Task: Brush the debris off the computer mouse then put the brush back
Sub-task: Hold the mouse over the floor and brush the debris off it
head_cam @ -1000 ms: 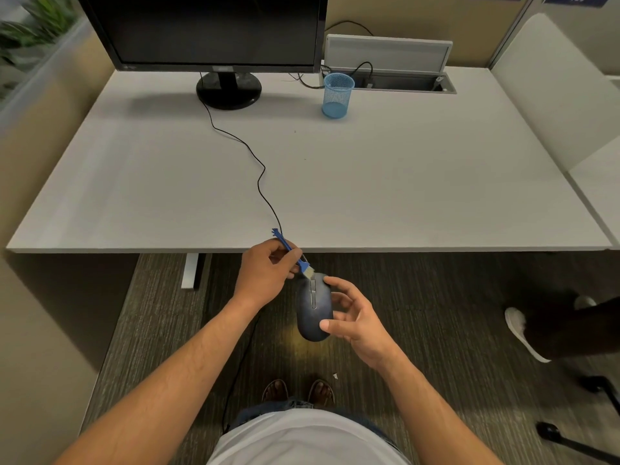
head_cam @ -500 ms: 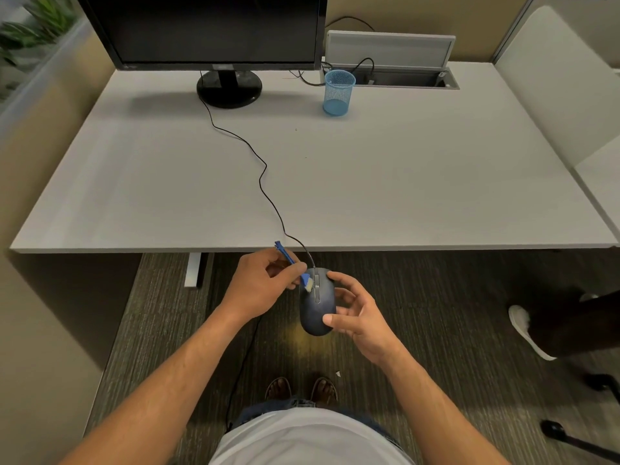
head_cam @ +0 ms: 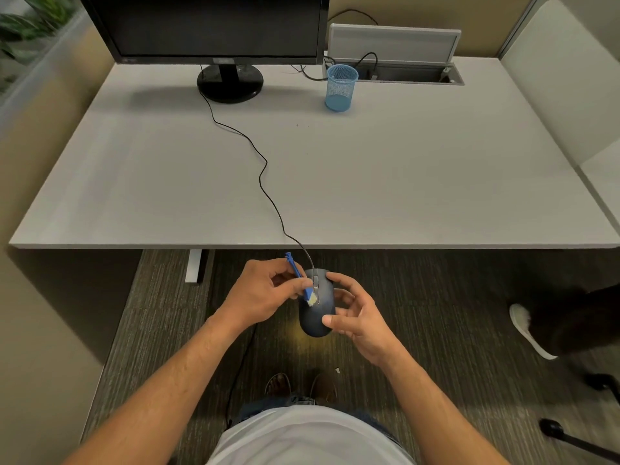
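Grip: left hand (head_cam: 261, 293) pinches blue brush (head_cam: 300, 280); right hand (head_cam: 355, 315) cradles dark computer mouse (head_cam: 318, 317), fingers curled round its side, thumb on the near end.
Brush: pale bristles touching mouse top, just beside the scroll wheel; handle tilted up and away.
Mouse: held in air just off the near desk (head_cam: 402, 182) edge, above the carpet.
Cable (head_cam: 265, 172): runs from mouse across desk toward monitor (head_cam: 214, 28).
Cup: blue mesh cup (head_cam: 340, 88) upright at desk back, well apart from hands.

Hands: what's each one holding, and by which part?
Left hand pinches the blue brush mid-handle, bristles on the mouse. Right hand grips the mouse by its right side and rear.
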